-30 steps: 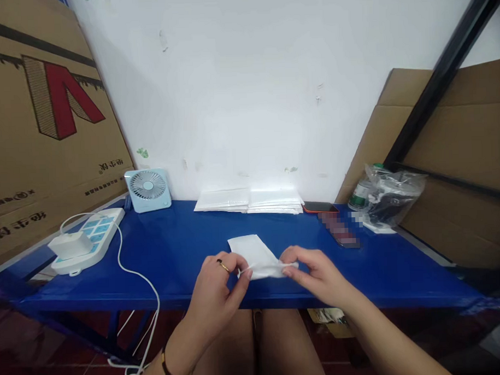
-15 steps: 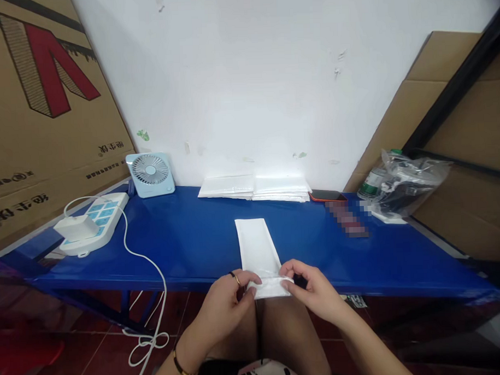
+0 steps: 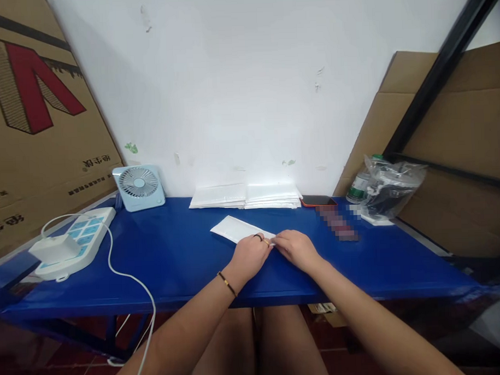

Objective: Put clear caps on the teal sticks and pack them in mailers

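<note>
White in the head view, a flat packet (image 3: 236,229) lies slantwise on the blue desk (image 3: 174,261). At its right end the left hand (image 3: 250,257) and right hand (image 3: 298,250) meet, fingers (image 3: 283,240) bent; whether they pinch it, I cannot tell. Behind are stacked white packets (image 3: 217,197).

Wears a dark ring (image 3: 258,237) and a gold ring (image 3: 267,242) on the left hand (image 3: 251,257), a thin dark bracelet (image 3: 227,284) with gold parts at that wrist, and has bare forearms (image 3: 189,315) and legs (image 3: 218,342).
</note>
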Available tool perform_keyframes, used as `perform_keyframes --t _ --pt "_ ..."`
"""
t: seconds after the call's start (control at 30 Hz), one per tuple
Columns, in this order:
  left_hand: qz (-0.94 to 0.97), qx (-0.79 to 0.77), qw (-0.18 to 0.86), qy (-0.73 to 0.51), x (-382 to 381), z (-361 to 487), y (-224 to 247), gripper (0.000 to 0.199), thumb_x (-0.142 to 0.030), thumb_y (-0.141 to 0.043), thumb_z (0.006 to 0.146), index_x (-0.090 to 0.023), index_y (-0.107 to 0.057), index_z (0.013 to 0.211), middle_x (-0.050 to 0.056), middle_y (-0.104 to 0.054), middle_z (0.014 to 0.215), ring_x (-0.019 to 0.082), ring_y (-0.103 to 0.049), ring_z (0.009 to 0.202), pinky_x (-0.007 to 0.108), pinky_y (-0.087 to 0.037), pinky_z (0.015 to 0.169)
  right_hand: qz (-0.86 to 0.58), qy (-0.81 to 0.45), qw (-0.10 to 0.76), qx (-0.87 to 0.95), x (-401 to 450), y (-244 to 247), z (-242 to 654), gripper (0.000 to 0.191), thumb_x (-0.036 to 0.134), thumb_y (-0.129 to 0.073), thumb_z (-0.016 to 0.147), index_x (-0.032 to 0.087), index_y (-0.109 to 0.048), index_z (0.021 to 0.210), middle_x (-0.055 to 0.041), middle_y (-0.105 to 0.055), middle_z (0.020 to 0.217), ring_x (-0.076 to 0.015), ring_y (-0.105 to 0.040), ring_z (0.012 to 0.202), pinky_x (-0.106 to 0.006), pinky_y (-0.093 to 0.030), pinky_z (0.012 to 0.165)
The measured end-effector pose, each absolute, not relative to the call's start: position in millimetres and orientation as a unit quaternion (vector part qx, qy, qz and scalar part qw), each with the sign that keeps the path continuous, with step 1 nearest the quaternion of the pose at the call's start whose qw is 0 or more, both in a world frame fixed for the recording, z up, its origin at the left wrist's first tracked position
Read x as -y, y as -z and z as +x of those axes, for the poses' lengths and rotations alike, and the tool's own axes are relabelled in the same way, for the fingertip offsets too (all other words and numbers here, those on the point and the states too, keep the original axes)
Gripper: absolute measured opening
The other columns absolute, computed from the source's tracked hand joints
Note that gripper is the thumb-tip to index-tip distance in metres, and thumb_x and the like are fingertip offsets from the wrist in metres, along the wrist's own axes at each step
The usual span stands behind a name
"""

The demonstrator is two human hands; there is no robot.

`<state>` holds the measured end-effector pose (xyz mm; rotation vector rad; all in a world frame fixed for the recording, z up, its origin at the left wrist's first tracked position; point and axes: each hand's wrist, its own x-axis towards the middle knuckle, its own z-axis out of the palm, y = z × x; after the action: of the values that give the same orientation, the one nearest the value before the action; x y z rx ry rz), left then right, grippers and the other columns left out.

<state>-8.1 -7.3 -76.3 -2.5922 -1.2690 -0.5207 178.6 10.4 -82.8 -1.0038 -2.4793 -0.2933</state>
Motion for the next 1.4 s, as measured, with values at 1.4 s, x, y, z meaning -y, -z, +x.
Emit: perform_keyframes --t 1.4 --pt "-0.122 0.456 -0.581 0.663 -118 -68 73 0.015 -0.016 -0.058 0.074 -0.019 -0.052 0.087 0.004 -0.055 0.097 0.015 -0.058 0.087 0.025 -0.042 0.070 -0.689 -0.292 0.439 0.497 -234 20 232 0.013 0.019 -0.067 0.075 0.010 -0.062 0.083 -0.0144 -0.062 0.092 -0.0230 -0.057 0.090 -0.033 -0.047 0.070"
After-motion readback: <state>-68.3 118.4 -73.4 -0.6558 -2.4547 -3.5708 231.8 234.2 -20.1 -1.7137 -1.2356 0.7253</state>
